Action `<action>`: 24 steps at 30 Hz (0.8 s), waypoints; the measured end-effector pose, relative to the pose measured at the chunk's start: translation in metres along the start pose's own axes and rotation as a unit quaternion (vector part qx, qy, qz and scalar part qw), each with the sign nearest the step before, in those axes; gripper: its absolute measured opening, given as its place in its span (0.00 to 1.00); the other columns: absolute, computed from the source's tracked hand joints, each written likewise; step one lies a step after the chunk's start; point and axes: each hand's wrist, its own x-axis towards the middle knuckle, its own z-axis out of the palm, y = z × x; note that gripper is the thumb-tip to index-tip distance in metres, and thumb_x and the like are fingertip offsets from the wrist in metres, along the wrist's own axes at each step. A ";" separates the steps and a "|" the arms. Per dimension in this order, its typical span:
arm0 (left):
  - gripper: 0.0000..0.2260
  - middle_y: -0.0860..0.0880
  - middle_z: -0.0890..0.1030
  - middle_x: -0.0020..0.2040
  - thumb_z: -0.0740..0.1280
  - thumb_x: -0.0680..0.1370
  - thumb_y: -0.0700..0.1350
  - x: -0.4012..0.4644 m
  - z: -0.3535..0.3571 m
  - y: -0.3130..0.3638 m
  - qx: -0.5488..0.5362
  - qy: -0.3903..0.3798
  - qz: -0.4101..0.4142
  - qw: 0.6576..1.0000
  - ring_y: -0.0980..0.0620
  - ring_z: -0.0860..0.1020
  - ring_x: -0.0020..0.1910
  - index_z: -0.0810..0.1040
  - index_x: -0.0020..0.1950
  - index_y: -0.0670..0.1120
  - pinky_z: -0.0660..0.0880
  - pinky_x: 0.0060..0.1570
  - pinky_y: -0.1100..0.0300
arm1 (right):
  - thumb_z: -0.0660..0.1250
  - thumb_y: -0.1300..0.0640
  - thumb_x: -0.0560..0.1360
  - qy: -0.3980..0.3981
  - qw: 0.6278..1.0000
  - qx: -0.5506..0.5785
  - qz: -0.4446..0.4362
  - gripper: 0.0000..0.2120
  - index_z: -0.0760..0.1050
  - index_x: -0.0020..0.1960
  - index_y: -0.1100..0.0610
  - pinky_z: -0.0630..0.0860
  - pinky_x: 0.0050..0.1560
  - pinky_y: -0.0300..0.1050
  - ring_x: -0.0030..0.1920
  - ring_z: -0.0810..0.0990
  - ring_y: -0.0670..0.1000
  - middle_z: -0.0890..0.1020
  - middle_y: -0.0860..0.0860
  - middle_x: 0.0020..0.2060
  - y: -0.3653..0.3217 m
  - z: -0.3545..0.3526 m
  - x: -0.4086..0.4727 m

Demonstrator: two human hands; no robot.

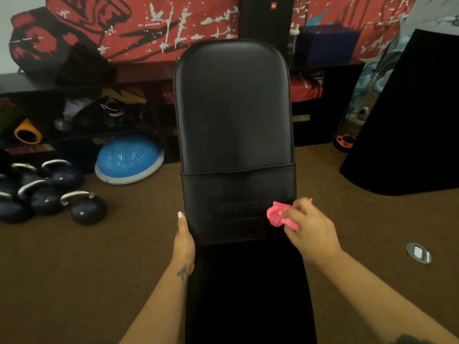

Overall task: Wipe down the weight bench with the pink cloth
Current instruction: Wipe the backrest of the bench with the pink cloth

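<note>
Carpet [74,256], brown and short-piled, across the whole floor. Black padded leather weight bench [233,115] in the middle, back pad raised and running away from the camera, an embossed logo near its lower end, a darker seat section below. Red and black painted mural [154,23] on the far wall. Tall black fabric-covered shape [407,125] at the right. Low dark shelving [82,112] under the mural, stuffed with gear. Blue half-dome balance trainer [129,158] on the carpet left of the bench, just in front of the shelving. Cluster of dark kettlebells with pale handles [44,192] further left. Left hand [184,240] flat along the bench's left edge, fingers straight, pressed to the pad's side. Right hand [310,227] at the bench's right edge, fingers curled round a crumpled pink cloth [278,214], cloth touching the pad just beside the logo. Small round metal floor plate [419,252] in the carpet, right of the right forearm.
</note>
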 end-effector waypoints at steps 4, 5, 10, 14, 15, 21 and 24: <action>0.33 0.42 0.71 0.69 0.48 0.78 0.66 -0.001 0.000 0.000 0.003 -0.003 0.003 1.000 0.42 0.69 0.68 0.66 0.73 0.43 0.62 0.70 0.47 | 0.72 0.60 0.65 0.047 0.998 0.027 0.012 0.07 0.79 0.43 0.54 0.76 0.25 0.47 0.35 0.77 0.54 0.75 0.52 0.42 -0.027 0.010 0.010; 0.33 0.42 0.71 0.70 0.48 0.78 0.66 -0.002 0.000 0.001 0.004 -0.001 0.003 1.000 0.42 0.69 0.68 0.65 0.73 0.43 0.62 0.70 0.48 | 0.70 0.58 0.66 0.035 0.999 0.029 -0.013 0.07 0.79 0.44 0.53 0.77 0.24 0.47 0.36 0.78 0.53 0.76 0.52 0.43 -0.033 0.017 0.005; 0.33 0.43 0.72 0.69 0.49 0.78 0.67 -0.003 0.000 0.002 -0.003 -0.009 -0.002 1.000 0.43 0.70 0.67 0.66 0.73 0.45 0.62 0.70 0.48 | 0.74 0.59 0.63 -0.038 0.998 0.031 -0.039 0.11 0.79 0.44 0.51 0.76 0.23 0.45 0.36 0.78 0.51 0.75 0.50 0.42 -0.019 0.023 -0.025; 0.32 0.43 0.71 0.69 0.48 0.79 0.65 -0.005 0.001 0.002 -0.002 -0.003 0.004 1.000 0.43 0.70 0.68 0.66 0.73 0.44 0.63 0.68 0.50 | 0.75 0.62 0.62 0.030 0.999 0.027 0.034 0.10 0.79 0.42 0.54 0.77 0.26 0.49 0.33 0.77 0.55 0.75 0.52 0.42 -0.006 0.011 -0.011; 0.32 0.43 0.71 0.70 0.48 0.79 0.65 -0.006 0.001 0.002 0.001 -0.002 0.005 1.000 0.43 0.69 0.68 0.66 0.73 0.44 0.62 0.68 0.50 | 0.74 0.63 0.62 0.050 0.997 0.035 0.047 0.10 0.79 0.42 0.54 0.77 0.28 0.49 0.33 0.77 0.57 0.75 0.53 0.42 -0.009 0.011 -0.005; 0.32 0.42 0.71 0.70 0.47 0.79 0.65 -0.007 0.002 0.004 0.011 0.003 0.002 1.000 0.43 0.69 0.68 0.65 0.73 0.44 0.62 0.68 0.50 | 0.73 0.61 0.63 0.007 0.999 0.045 -0.018 0.10 0.79 0.43 0.53 0.73 0.25 0.40 0.35 0.77 0.51 0.75 0.51 0.42 -0.041 0.028 -0.011; 0.33 0.43 0.72 0.69 0.48 0.78 0.67 -0.004 0.002 0.001 0.007 0.011 0.007 1.000 0.44 0.70 0.68 0.65 0.73 0.45 0.62 0.68 0.49 | 0.73 0.60 0.64 -0.041 0.997 0.041 -0.041 0.10 0.78 0.44 0.52 0.74 0.23 0.43 0.35 0.77 0.52 0.74 0.50 0.42 -0.023 0.023 -0.024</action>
